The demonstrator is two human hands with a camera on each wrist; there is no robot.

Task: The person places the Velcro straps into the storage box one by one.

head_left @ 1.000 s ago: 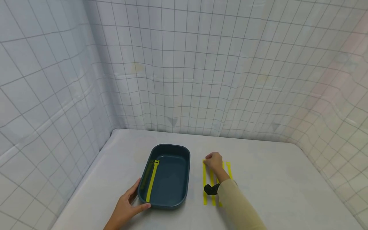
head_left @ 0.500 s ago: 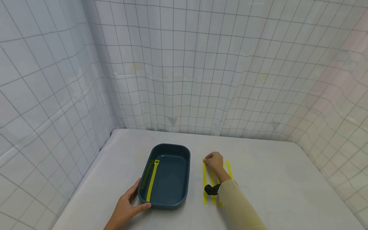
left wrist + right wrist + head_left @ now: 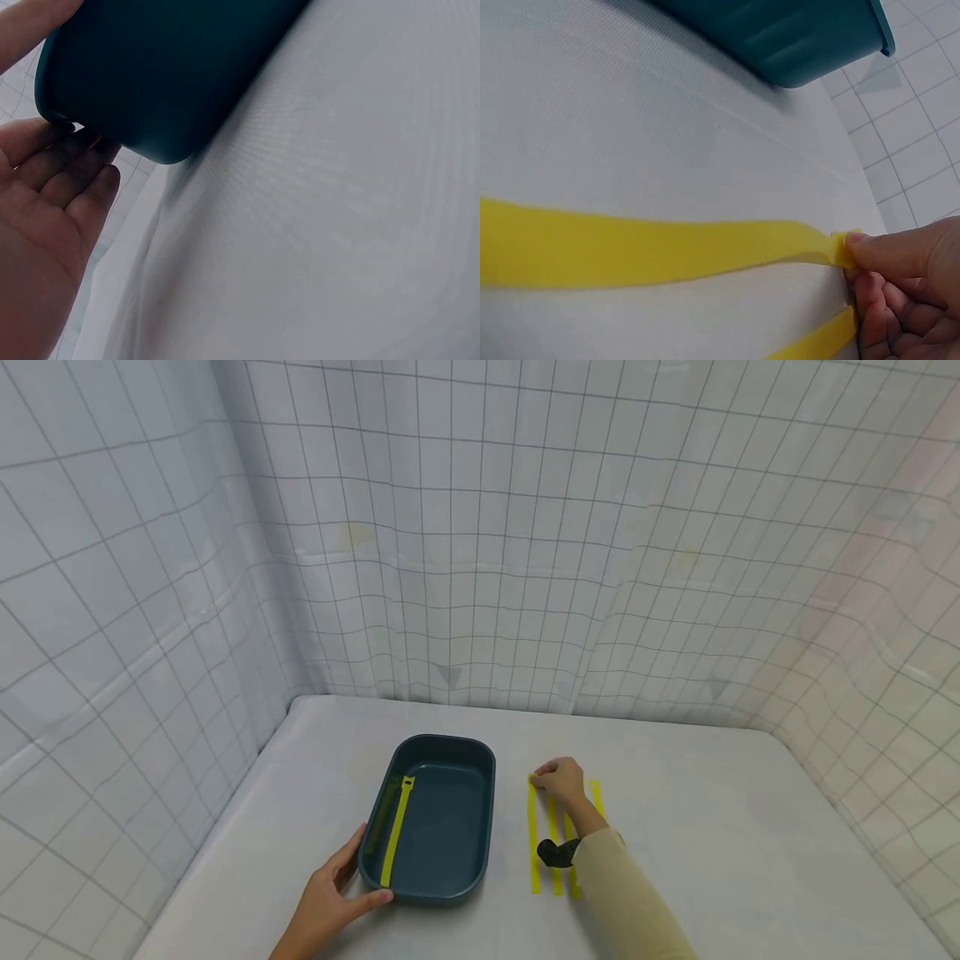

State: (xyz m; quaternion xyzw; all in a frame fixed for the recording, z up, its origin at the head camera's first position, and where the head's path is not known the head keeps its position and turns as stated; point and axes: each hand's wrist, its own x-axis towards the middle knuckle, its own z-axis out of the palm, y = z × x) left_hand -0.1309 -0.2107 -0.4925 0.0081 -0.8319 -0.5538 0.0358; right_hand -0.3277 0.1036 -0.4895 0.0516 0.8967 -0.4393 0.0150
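My left hand (image 3: 326, 897) grips the near left corner of a dark teal tray (image 3: 450, 827), thumb at its near side and fingers along its left wall. In the left wrist view the fingertips sit right under the rim. Inside the tray, near its left wall, lies a yellow cable tie (image 3: 397, 831) with a slotted head. To the tray's right, my right hand (image 3: 562, 781) pinches the far end of another flat yellow cable tie (image 3: 533, 835) between thumb and forefinger. That end bends up from the white cloth in the right wrist view, while the rest stretches along it.
Several more yellow cable ties lie side by side under and beside the right forearm, such as the rightmost tie (image 3: 597, 795). A black wrist device (image 3: 557, 853) hangs over them. White gridded curtains (image 3: 465, 568) enclose the back and sides of the white-covered table (image 3: 712, 827).
My right hand and forearm have shifted very slightly to the right, still pinching the same tie. The left hand and the tray stay where they were.
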